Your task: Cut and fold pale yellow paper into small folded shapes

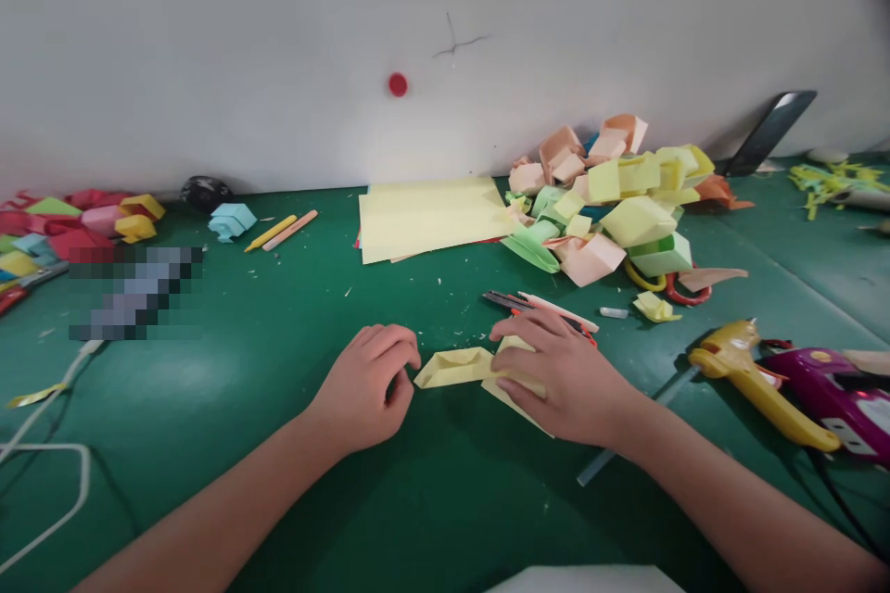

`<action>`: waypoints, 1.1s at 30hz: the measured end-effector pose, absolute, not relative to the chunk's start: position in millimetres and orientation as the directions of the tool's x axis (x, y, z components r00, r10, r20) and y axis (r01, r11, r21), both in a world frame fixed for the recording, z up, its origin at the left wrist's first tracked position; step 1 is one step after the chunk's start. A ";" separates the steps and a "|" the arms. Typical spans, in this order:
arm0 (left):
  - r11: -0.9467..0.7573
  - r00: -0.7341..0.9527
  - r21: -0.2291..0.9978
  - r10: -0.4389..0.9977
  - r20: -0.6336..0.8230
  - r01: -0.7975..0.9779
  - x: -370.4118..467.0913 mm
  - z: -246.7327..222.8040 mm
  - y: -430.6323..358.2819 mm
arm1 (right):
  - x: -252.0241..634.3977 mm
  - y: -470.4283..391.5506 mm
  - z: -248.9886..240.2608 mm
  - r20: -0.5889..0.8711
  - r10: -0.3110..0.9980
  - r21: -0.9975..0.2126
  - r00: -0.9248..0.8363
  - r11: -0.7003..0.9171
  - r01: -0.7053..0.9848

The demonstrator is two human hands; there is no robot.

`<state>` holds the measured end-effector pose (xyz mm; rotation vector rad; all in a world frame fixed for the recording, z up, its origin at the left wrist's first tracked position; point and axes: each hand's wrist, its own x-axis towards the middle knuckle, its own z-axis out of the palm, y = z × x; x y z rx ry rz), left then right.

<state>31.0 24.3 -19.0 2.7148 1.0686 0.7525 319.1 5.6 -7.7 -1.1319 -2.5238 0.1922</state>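
Note:
A strip of folded yellow paper [455, 369] with a shallow trough along its middle lies before me. My left hand [372, 384] is at its pointed left end, fingers curled and thumb close to the index finger, in a pinch at the tip. Over the right part of the paper lies my right hand [556, 375], its fingers bent round the folds and hiding much of them. A flap spreads out below that hand. Just behind it are a dark cutter [502, 300] and a pale pencil-like stick [556, 309], partly covered by the fingers.
Yellow sheets [431, 218] lie by the wall. Folded paper pieces [640, 218] are heaped right of them. A yellow glue gun [765, 384] with a glue stick rests beside my right forearm, near a purple device [834, 398]. At left are crayons [278, 232] and a cable [87, 482].

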 end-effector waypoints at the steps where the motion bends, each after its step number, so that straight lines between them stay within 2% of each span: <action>1: -0.735 0.625 0.303 0.676 0.390 0.606 31.5 -18.6 24.6 | 318.3 6.2 -9.1 0.277 0.750 -0.285 -0.600 0.661 0.694; 8: -0.765 0.697 0.275 0.643 0.316 0.582 32.7 -20.8 26.2 | 317.4 7.9 -17.1 0.287 0.729 -0.311 -0.621 0.684 0.659; 13: -0.664 0.592 0.334 0.747 0.302 0.669 39.7 -18.5 24.1 | 315.6 8.2 -16.8 0.294 0.690 -0.347 -0.662 0.722 0.598; 18: -0.626 0.620 0.463 0.762 0.188 0.628 47.7 -12.4 14.9 | 312.7 5.7 -15.2 0.280 0.703 -0.392 -0.654 0.706 0.590; 23: -0.613 0.608 0.451 0.774 0.178 0.649 50.8 -16.5 14.1 | 310.9 1.8 -8.2 0.258 0.704 -0.461 -0.662 0.692 0.556; 28: -0.717 0.708 0.474 0.664 0.241 0.510 51.4 -22.4 17.2 | 307.5 5.9 -10.2 0.263 0.726 -0.585 -0.635 0.644 0.493; 33: -0.870 0.810 0.316 0.476 0.343 0.378 48.1 -22.6 15.4 | 308.1 10.4 -15.9 0.231 0.647 -0.569 -0.727 0.696 0.438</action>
